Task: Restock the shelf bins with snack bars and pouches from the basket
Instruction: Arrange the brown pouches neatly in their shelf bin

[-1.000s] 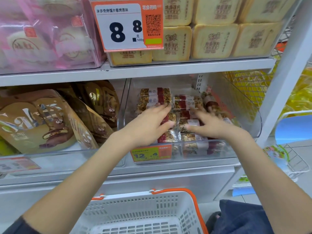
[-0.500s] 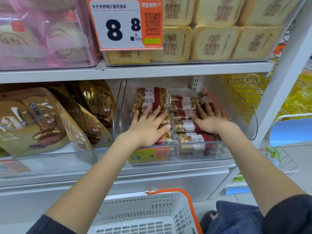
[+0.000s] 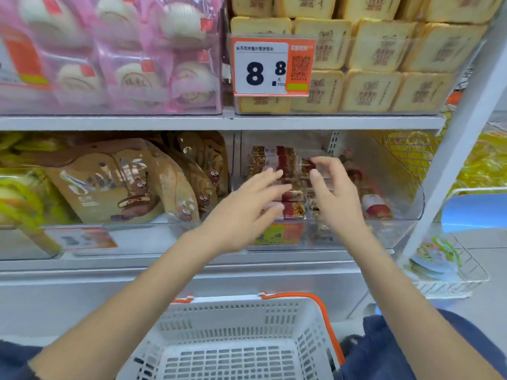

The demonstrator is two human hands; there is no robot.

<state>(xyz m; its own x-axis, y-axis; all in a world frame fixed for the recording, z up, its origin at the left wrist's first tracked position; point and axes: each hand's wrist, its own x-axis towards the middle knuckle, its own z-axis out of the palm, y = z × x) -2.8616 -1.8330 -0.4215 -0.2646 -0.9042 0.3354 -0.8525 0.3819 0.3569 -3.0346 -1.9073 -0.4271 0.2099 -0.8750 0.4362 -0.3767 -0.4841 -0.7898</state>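
A clear shelf bin point(image 3: 408, 212) on the middle shelf holds stacked snack bars point(image 3: 273, 157) in clear wrappers with red bands. My left hand point(image 3: 247, 207) hovers in front of the bin's left stack, fingers spread and straight, holding nothing. My right hand point(image 3: 333, 193) is raised over the right stack with its fingers loosely bent and nothing between them. Whether either hand touches the bars is blurred. Below, the white basket point(image 3: 310, 316) with orange handles shows a bare bottom in the part in view.
Brown pouches point(image 3: 118, 182) fill the bin to the left. Pink-wrapped buns point(image 3: 115, 53) and toast-slice packs point(image 3: 384, 53) sit on the shelf above, with an 8.8 price tag point(image 3: 271, 67). A white upright point(image 3: 452, 149) and a wire rack point(image 3: 450, 270) stand at right.
Both hands have lifted off the snack bars and drawn back slightly, fingers now spread in the air. The view has tilted so more of the upper shelf shows.
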